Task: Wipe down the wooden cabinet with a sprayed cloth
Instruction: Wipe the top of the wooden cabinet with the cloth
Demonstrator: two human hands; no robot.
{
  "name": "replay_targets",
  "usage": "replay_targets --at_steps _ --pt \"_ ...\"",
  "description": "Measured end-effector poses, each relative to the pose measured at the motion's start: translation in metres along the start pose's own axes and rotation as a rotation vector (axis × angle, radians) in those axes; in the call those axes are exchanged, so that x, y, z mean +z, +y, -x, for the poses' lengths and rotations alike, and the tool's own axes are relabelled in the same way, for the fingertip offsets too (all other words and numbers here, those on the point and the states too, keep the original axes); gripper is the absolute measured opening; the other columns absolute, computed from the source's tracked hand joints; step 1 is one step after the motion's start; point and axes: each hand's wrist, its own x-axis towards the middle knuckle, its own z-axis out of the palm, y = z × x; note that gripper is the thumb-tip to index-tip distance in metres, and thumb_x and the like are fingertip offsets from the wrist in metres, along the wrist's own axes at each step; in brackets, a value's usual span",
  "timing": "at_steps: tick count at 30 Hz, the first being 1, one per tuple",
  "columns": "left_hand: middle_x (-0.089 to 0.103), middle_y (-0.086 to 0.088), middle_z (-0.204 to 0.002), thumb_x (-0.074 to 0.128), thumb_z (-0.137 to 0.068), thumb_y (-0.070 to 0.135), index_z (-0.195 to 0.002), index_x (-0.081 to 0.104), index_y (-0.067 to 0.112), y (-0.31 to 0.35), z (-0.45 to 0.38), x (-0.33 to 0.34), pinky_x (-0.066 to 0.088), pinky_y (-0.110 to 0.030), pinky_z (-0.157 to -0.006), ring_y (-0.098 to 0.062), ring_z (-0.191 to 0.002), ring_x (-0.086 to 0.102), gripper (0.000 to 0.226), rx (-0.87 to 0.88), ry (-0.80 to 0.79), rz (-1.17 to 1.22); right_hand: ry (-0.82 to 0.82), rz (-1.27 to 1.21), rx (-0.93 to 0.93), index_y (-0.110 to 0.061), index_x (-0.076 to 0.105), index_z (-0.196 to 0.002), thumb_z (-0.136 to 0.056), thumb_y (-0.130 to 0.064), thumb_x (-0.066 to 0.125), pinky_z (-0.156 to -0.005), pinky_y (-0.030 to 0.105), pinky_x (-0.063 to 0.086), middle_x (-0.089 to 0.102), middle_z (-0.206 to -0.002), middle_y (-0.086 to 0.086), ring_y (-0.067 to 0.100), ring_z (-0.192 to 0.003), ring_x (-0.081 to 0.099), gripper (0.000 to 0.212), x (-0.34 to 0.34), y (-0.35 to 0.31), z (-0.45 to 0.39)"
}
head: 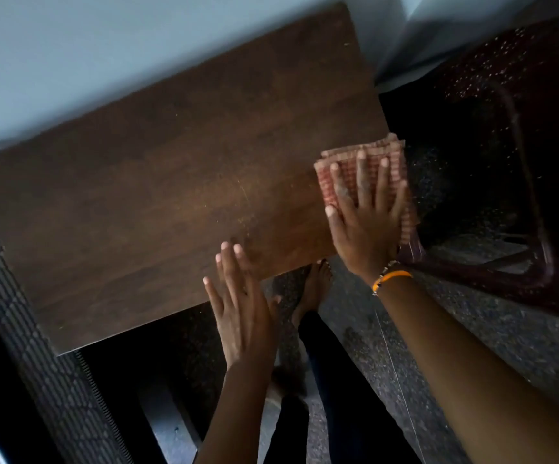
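The cabinet top [177, 182] is a flat panel of dark brown wood grain, seen from above and set against a pale wall. Fine scratches and light dust specks mark its surface. A folded red-and-white checked cloth [377, 169] lies at the right end of the top, with part of it overhanging the right edge. The right hand [365, 226] lies flat on the cloth, fingers spread. The left hand [243, 303] is at the near edge, palm down, fingertips over the wood; contact cannot be confirmed.
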Motion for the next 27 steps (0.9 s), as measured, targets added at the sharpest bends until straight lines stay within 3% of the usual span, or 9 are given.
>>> replay_targets --at_steps 6,9,16,18,23,27 --pt "0.017 -0.027 -0.152 0.079 -0.068 0.024 -0.144 0.016 -0.007 -0.037 0.029 0.014 0.022 -0.056 -0.110 -0.039 -0.139 0.026 0.104 -0.206 -0.061 0.106 -0.020 -0.097 -0.254 -0.032 0.026 -0.146 -0.091 -0.040 0.036 -0.112 0.056 0.002 0.019 -0.157 0.005 0.036 -0.143 0.014 0.055 0.020 -0.107 0.017" --pt "0.015 -0.028 -0.152 0.077 -0.069 0.014 -0.144 0.013 -0.008 -0.057 0.043 0.025 0.020 -0.056 -0.111 -0.040 -0.140 0.023 0.101 -0.300 -0.082 0.180 -0.052 -0.108 -0.376 -0.032 0.024 -0.147 -0.092 -0.037 0.040 -0.112 0.056 0.000 0.014 -0.158 0.004 0.034 -0.145 0.006 0.058 0.029 -0.146 0.039" --pt "0.009 -0.027 -0.153 0.071 -0.074 0.015 -0.145 0.009 -0.006 -0.113 0.080 0.038 0.014 -0.054 -0.113 -0.038 -0.142 0.014 0.097 -0.336 -0.084 0.195 -0.059 0.021 -0.668 -0.035 0.028 -0.144 -0.077 -0.032 0.045 -0.113 0.051 0.012 0.023 -0.156 0.000 0.027 -0.144 0.018 0.069 0.035 -0.141 0.083" --pt "0.004 -0.026 -0.154 0.069 -0.077 0.016 -0.146 0.005 -0.004 -0.129 0.086 0.038 0.011 -0.052 -0.115 -0.037 -0.144 0.009 0.096 -0.333 -0.084 0.194 -0.034 0.076 -0.623 -0.036 0.025 -0.145 -0.079 -0.031 0.046 -0.113 0.049 0.015 0.021 -0.156 -0.001 0.026 -0.144 0.017 0.069 0.036 -0.122 0.085" --pt "-0.004 -0.023 -0.155 0.063 -0.082 0.019 -0.147 0.000 -0.002 -0.168 0.091 0.044 0.004 -0.048 -0.116 -0.034 -0.145 0.000 0.093 -0.374 -0.023 0.263 0.018 0.083 -0.163 -0.030 0.025 -0.146 -0.086 -0.037 0.037 -0.110 0.053 0.021 0.020 -0.156 0.005 0.033 -0.141 0.023 0.062 0.037 -0.103 0.101" --pt "-0.006 -0.023 -0.155 0.063 -0.081 0.018 -0.146 -0.001 -0.002 -0.201 0.087 0.055 0.007 -0.045 -0.117 -0.035 -0.144 -0.001 0.094 -0.422 0.050 0.378 0.008 0.049 -0.092 -0.025 0.022 -0.148 -0.082 -0.030 0.034 -0.110 0.056 0.021 0.016 -0.157 0.010 0.039 -0.142 0.018 0.067 0.039 -0.127 0.112"
